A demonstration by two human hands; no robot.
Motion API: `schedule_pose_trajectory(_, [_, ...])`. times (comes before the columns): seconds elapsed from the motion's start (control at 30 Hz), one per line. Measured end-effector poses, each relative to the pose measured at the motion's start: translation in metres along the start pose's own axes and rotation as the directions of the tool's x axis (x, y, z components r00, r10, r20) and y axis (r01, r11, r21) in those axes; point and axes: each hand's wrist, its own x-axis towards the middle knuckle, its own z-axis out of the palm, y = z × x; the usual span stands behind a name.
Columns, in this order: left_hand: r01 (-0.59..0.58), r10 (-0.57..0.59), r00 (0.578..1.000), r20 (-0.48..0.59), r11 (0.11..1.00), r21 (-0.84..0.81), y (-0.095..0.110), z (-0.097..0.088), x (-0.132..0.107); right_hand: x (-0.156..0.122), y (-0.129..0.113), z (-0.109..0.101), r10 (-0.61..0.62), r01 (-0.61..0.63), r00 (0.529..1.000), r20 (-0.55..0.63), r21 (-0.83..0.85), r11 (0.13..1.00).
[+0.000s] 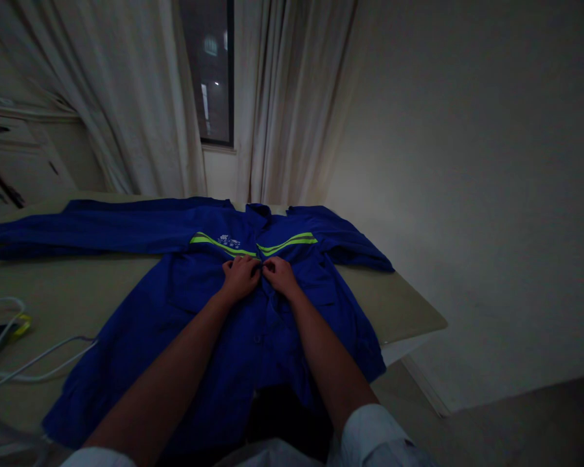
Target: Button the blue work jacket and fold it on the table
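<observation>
A blue work jacket (233, 363) with yellow-green chest stripes lies spread on the table, collar at the far end and sleeves out to both sides. A small white print marks the chest left of the front opening. Just below the stripes, my left hand (242, 275) is closed on the left edge of the front placket. My right hand (279, 275) pinches the other edge close beside it, the fingertips of both hands nearly touching. Whatever button sits between the fingers is hidden. Below the hands, the placket runs down with its edges loose.
The pale table (413, 311) ends at a corner on the right, near the wall. On the left lie a white cable or wire loop (48, 375) and a dark object with a yellow part (22, 325). Curtains (292, 97), a window and a cabinet (24, 149) stand behind.
</observation>
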Motion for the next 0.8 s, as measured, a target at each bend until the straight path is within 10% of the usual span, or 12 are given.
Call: schedule_pose_trajectory(0.8, [0.002,-0.004,0.998,0.06,0.999,0.034,-0.001,0.002,0.003,0.002,0.012,0.01,-0.08,0.079,0.995,-0.066,-0.014,0.997])
